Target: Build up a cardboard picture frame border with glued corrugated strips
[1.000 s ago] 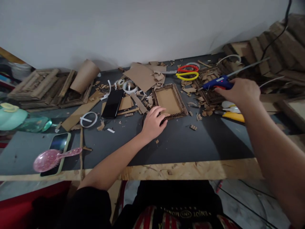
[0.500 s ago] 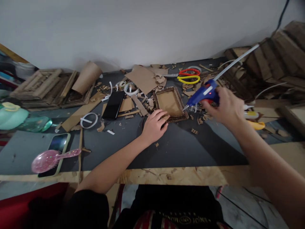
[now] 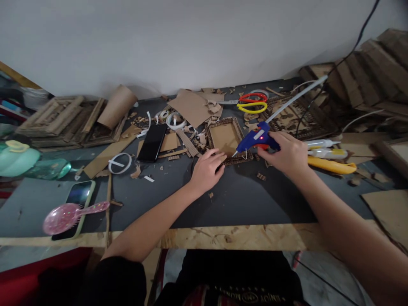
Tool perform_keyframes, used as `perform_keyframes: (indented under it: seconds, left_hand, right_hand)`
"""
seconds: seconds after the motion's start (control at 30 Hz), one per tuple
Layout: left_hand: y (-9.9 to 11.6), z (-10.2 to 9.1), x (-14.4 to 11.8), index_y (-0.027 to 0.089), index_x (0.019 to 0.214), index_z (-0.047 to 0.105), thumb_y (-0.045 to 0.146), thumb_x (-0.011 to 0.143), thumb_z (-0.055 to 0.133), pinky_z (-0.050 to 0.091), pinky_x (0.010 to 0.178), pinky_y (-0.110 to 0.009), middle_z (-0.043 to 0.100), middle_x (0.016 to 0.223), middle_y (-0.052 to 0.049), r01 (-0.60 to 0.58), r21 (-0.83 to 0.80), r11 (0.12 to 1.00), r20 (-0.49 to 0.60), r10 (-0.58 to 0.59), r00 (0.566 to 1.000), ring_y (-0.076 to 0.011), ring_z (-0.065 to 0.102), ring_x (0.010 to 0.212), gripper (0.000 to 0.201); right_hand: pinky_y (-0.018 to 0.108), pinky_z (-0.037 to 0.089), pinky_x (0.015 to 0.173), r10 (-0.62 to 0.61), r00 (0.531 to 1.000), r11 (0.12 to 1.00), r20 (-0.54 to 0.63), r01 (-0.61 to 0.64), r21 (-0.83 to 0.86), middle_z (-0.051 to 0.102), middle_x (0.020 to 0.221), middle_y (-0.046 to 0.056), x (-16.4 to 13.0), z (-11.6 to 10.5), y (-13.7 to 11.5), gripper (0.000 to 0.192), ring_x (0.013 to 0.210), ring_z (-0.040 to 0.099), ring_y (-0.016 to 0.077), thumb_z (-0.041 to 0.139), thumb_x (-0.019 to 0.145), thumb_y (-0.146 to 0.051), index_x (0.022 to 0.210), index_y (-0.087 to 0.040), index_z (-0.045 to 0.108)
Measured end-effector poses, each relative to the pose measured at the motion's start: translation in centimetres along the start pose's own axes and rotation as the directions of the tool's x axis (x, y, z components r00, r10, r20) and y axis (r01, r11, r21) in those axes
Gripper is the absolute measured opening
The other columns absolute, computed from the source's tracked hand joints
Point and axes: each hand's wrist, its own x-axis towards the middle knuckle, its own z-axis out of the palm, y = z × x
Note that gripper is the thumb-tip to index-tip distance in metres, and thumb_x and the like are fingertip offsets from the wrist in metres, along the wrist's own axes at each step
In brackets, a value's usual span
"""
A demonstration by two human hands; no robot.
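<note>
A small rectangular cardboard frame (image 3: 239, 128) with corrugated walls and a flat tan base lies on the dark work surface. My left hand (image 3: 205, 173) is on its near left corner, fingers curled over the edge. In my right hand (image 3: 287, 152) is a blue hot glue gun (image 3: 256, 137) with a small red light lit. A long whitish glue stick (image 3: 296, 98) sticks out of its back. The gun's nozzle points down and left, at the near wall of the frame, not far from my left fingertips; whether it touches is unclear.
Scissors (image 3: 252, 102) with red and yellow handles lie behind the frame among cardboard scraps. Left are a black phone (image 3: 152, 143), a tape ring (image 3: 120, 163) and a pink hairbrush (image 3: 62, 217). A yellow-handled tool (image 3: 331, 165) lies right. Stacked cardboard frames (image 3: 369, 72) stand back right.
My right hand has brought the glue gun left and slightly down, its nozzle moving from the frame's right corner along the near wall. My left hand stays at the near left corner.
</note>
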Motion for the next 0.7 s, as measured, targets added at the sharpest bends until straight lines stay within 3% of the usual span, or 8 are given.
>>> perform_keyframes:
  seconds: [0.13,0.37,0.57,0.7]
  left_hand:
    - [0.1,0.1,-0.2,0.017,0.120,0.069,0.016,0.095,0.058,0.055,0.103,-0.055,0.074,0.119,-0.012,0.011,0.016,1.000,0.003,-0.011,1.000,-0.0271,0.061,0.128,0.028]
    - [0.2,0.0,-0.1,0.014,0.117,0.070,0.015,0.094,0.058,0.058,0.100,-0.051,0.076,0.115,-0.012,0.019,0.017,1.000,0.002,-0.019,1.000,-0.0274,0.062,0.127,0.026]
    - [0.4,-0.3,0.0,0.016,0.120,0.070,0.018,0.097,0.053,0.057,0.102,-0.050,0.073,0.123,-0.012,0.034,0.046,0.998,0.059,-0.037,0.998,-0.0277,0.057,0.135,0.029]
    - [0.2,-0.2,-0.1,0.016,0.128,0.063,0.020,0.094,0.057,0.056,0.103,-0.048,0.071,0.125,-0.014,0.067,0.032,0.997,0.039,-0.068,0.997,-0.0279,0.057,0.135,0.035]
  right_hand:
    - [0.041,0.057,0.068,0.002,1.000,1.000,-0.015,-0.002,-0.006,0.076,0.103,0.011,-0.3,-0.2,0.7,0.037,0.090,0.072,0.0299,0.064,0.084,-0.044,0.113,-0.022,0.071]
    - [0.045,0.058,0.074,-0.018,0.995,1.000,0.100,0.016,0.025,0.071,0.114,0.016,-0.2,-1.1,1.0,0.043,0.100,0.071,0.0331,0.059,0.089,-0.045,0.122,-0.018,0.066]
    - [0.043,0.056,0.074,-0.027,0.992,1.000,0.121,0.026,0.016,0.071,0.116,0.015,-0.6,-0.8,0.7,0.045,0.097,0.070,0.0316,0.058,0.090,-0.045,0.127,-0.019,0.063]
    - [0.041,0.056,0.074,-0.058,0.993,0.998,0.106,0.058,0.006,0.072,0.115,0.015,-0.8,-0.4,0.3,0.043,0.095,0.070,0.0303,0.058,0.090,-0.045,0.124,-0.019,0.064]
